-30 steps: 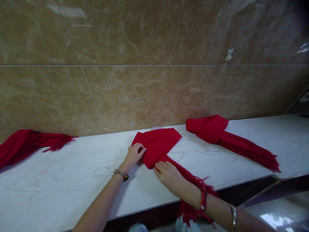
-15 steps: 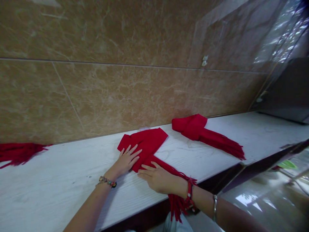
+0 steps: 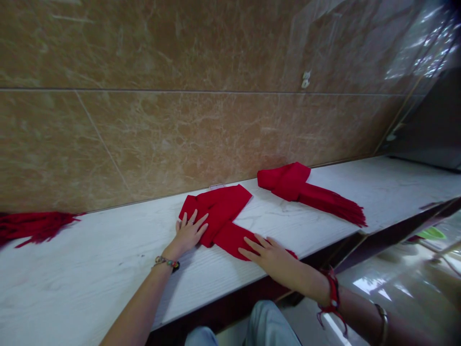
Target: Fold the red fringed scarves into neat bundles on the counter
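A folded red scarf (image 3: 225,206) lies on the white wood-grain counter, its two parts crossing. My left hand (image 3: 189,233) rests on its left part with fingers spread flat. On the scarf's lower right tail lies my right hand (image 3: 268,257), fingers stretched out; the hand and forearm hide most of the tail's end. To the right, a second red scarf (image 3: 300,185) is folded in a similar crossed shape, its fringed end pointing right. At the far left edge shows the fringed end of another red scarf (image 3: 39,225).
The white counter (image 3: 90,278) runs along a brown marble-look tiled wall (image 3: 173,139). A dark grey box-like object (image 3: 435,125) stands at its far right end. A small white fitting (image 3: 306,79) is on the wall. Below lies a shiny floor with a green basin (image 3: 430,233).
My right hand has slid to the right along the scarf's tail. The fringe that hung over the counter's front edge no longer hangs there. My left hand stays on the scarf.
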{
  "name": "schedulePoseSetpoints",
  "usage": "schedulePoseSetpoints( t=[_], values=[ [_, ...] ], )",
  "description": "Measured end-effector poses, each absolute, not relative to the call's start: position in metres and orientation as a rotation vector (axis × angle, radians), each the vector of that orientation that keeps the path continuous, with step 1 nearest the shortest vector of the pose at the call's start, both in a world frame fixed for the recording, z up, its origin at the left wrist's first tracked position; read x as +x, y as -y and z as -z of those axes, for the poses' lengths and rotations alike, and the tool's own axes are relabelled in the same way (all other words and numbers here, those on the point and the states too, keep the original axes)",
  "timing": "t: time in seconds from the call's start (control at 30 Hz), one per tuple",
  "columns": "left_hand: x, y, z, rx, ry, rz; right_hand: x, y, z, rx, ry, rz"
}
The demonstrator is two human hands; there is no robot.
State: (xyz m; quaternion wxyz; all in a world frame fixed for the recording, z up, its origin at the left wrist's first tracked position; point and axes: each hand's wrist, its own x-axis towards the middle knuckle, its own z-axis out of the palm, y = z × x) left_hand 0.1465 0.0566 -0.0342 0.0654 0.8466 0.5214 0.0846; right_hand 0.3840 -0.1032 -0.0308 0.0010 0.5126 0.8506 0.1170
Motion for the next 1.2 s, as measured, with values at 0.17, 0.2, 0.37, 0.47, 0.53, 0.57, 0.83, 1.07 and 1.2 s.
schedulePoseSetpoints(
  t=[0.17,0.2,0.37,0.47,0.53,0.57,0.83,1.07,1.2],
  values=[
    [0.156,-0.042,0.035,2.548,-1.678,-0.278,0.412,0.087,0.017,1.467,-2.736,-0.305],
    [0.158,-0.039,0.036,2.560,-1.699,-0.310,0.416,0.088,0.013,1.468,-2.738,-0.249],
    [0.163,-0.033,0.035,2.607,-1.744,-0.443,0.438,0.102,-0.024,1.449,-2.776,0.251],
    [0.162,-0.036,0.028,2.764,-1.535,-0.555,0.443,0.096,-0.055,1.721,-2.845,0.243],
    [0.162,-0.040,0.025,2.877,-1.289,-0.580,0.431,0.084,-0.065,2.007,-2.900,0.075],
    [0.162,-0.041,0.025,2.908,-1.185,-0.561,0.420,0.078,-0.064,2.092,-2.925,0.024],
    [0.156,-0.050,0.028,2.752,-1.354,-0.713,0.351,0.072,0.020,1.804,-2.800,-0.069],
    [0.136,-0.068,0.018,2.217,-1.323,-0.569,0.370,0.077,0.028,1.684,-2.775,-0.134],
    [0.131,-0.071,0.016,2.082,-1.320,-0.703,0.376,0.077,0.017,1.641,-2.833,-0.118]
  ],
)
